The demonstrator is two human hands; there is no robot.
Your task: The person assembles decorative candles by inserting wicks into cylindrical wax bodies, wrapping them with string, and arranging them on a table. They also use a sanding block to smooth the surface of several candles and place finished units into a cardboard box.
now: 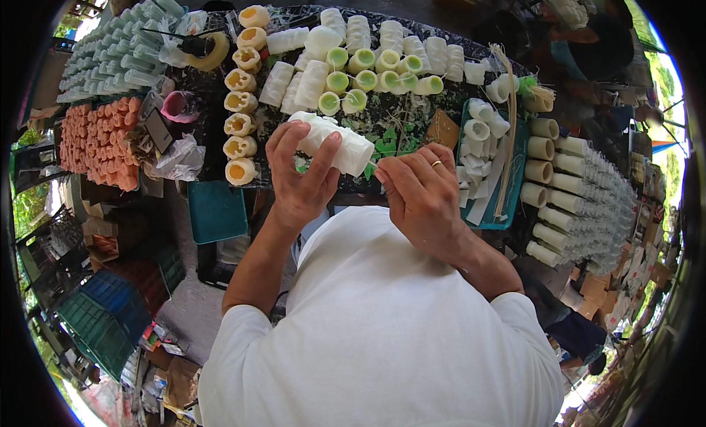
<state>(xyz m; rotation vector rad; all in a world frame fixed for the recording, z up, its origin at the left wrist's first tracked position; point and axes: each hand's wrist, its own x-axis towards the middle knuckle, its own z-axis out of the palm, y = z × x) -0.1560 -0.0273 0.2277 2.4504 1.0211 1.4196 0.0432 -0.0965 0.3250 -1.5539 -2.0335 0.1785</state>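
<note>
My left hand (294,178) is wrapped round a white, bumpy-sided wax candle (353,151), held tilted above the near edge of the work table. At the candle's right end a thin pale wick (373,163) sticks out. The fingertips of my right hand (425,192), which has a ring on one finger, are pinched on that wick. Just beyond my hands several white candles with pale green ends (354,100) lie on their sides on the dark, wax-flecked tabletop. Behind them are more white carved candles (358,33).
A column of cream, yellow-centred wax pieces (239,124) lines the table's left. Stacks of salmon pieces (95,144) and pale green pieces (121,56) lie farther left. A teal tray (504,220) with white pieces is right, beside rows of white cylinders (560,201). A teal bin (218,212) stands near-left.
</note>
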